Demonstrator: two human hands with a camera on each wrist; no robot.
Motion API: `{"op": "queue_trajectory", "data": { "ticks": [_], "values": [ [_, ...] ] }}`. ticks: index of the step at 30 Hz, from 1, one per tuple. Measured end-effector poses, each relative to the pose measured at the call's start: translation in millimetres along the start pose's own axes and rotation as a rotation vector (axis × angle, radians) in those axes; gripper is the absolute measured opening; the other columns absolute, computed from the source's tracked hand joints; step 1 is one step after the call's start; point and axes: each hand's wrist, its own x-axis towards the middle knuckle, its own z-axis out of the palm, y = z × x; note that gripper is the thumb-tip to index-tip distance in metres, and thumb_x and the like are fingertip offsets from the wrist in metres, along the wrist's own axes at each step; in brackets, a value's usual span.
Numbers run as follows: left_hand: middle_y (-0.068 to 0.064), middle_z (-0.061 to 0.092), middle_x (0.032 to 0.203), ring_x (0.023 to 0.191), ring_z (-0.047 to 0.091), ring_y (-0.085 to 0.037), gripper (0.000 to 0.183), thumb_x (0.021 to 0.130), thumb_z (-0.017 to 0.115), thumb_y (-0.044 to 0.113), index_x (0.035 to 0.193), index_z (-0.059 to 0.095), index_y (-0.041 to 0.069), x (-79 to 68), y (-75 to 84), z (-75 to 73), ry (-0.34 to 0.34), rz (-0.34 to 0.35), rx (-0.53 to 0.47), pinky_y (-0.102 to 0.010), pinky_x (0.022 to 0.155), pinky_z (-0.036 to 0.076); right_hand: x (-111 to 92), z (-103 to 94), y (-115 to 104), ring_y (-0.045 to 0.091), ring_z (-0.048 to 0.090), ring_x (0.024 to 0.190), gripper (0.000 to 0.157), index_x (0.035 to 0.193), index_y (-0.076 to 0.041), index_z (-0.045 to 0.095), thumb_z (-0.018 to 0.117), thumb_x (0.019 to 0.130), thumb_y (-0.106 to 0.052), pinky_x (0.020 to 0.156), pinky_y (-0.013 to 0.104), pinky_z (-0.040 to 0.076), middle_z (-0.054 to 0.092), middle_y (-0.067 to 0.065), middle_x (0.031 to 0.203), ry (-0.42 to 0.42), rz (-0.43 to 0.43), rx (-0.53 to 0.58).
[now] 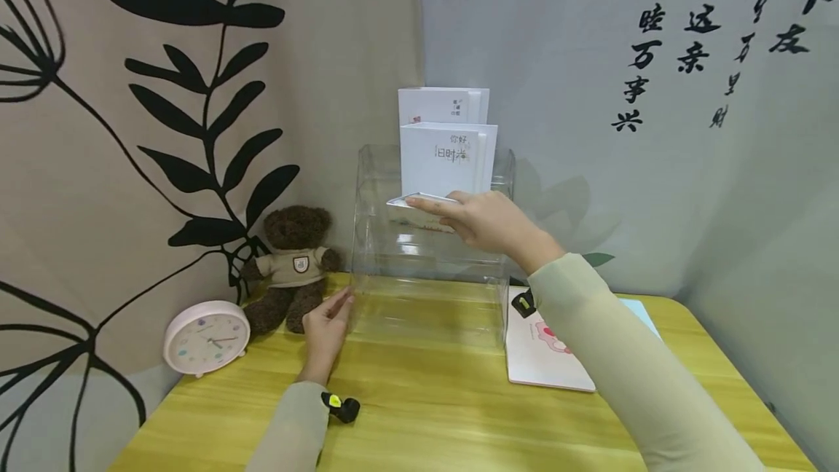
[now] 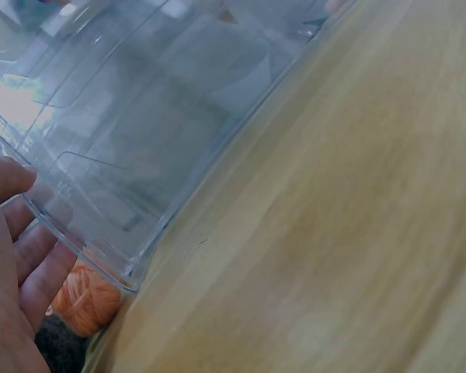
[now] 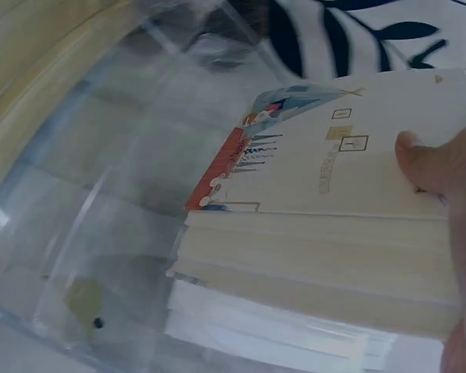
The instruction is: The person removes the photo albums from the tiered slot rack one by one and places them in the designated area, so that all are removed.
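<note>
White book point(image 3: 295, 183): likely stiff, light; best gripped near edge | right hand point(image 1: 481, 221): pinching it | left hand point(image 1: 325, 333): fingers spread against rack point(image 2: 171, 116)

We're reading 你好 & 旧时光 (last char. blurry) on the white bk. point(image 1: 446, 166) facing us, plus 和睦万事兴, 胜远亲 & 下友 in blk. brushwork on the grey backdrop point(image 1: 557, 93). We're finding the held bk. point(image 3: 311, 183) labels too blurry.

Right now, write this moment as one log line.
left hand: touching clear rack; right hand: holding book; rear books: standing in rack
</note>
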Motion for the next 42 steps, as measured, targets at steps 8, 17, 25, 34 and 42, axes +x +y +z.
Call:
{"op": "queue_trajectory", "data": {
  "ticks": [8, 17, 25, 34, 42],
  "values": [
    [0.0, 0.076, 0.108, 0.095, 0.073, -0.017, 0.026, 0.094, 0.075, 0.027, 0.118, 0.078, 0.02, 1.6, -1.6, 0.1, -0.006, -0.009, -0.024, -0.013, 0.073, 0.054, -1, -26.2, -10, 0.008, 0.038, 0.051, 0.061, 0.153, -0.033, 0.045, 0.065, 0.099, -0.014, 0.048, 0.026, 0.039, 0.064, -0.003, 0.084, 0.23, -0.076, 0.062],
    [0.0, 0.075, 0.111, 0.097, 0.073, -0.018, 0.027, 0.095, 0.073, 0.029, 0.121, 0.076, 0.021, 1.0, -1.9, -0.7, -0.03, -0.012, -0.019, -0.014, 0.074, 0.055, -16, -35.6, -24, 0.009, 0.04, 0.057, 0.063, 0.151, -0.029, 0.049, 0.071, 0.094, -0.012, 0.048, 0.025, 0.036, 0.064, -0.002, 0.086, 0.386, -0.092, 0.096],
    [0.001, 0.072, 0.12, 0.103, 0.071, -0.02, 0.032, 0.099, 0.069, 0.025, 0.13, 0.07, 0.027, -4.2, 0.6, -4.6, -0.089, 0.012, 0.043, -0.036, 0.079, 0.06, -33, -30.3, -37, 0.008, 0.035, 0.054, 0.068, 0.147, -0.022, 0.056, 0.08, 0.085, -0.008, 0.049, 0.024, 0.036, 0.064, -0.001, 0.082, 0.491, -0.078, 0.183],
    [0.0, 0.071, 0.124, 0.108, 0.069, -0.02, 0.036, 0.1, 0.067, 0.02, 0.135, 0.067, 0.024, -6.6, 1.7, -6.1, -0.112, 0.021, 0.027, -0.04, 0.085, 0.057, -51, -3.2, -55, 0.019, 0.073, 0.095, 0.07, 0.142, -0.009, 0.06, 0.083, 0.077, 0.004, 0.074, 0.03, 0.058, 0.074, 0.008, 0.115, 0.577, -0.045, 0.431],
    [-0.005, 0.074, 0.113, 0.094, 0.073, -0.02, 0.035, 0.101, 0.064, 0.016, 0.135, 0.067, 0.022, -9.1, 1.4, -8.0, -0.133, -0.034, 0.047, -0.033, 0.061, 0.059, -69, 26.5, -78, 0.021, 0.073, 0.096, 0.075, 0.143, -0.005, 0.058, 0.083, 0.074, 0.01, 0.077, 0.027, 0.059, 0.07, 0.012, 0.125, 0.542, -0.037, 0.614]
  ]
}}
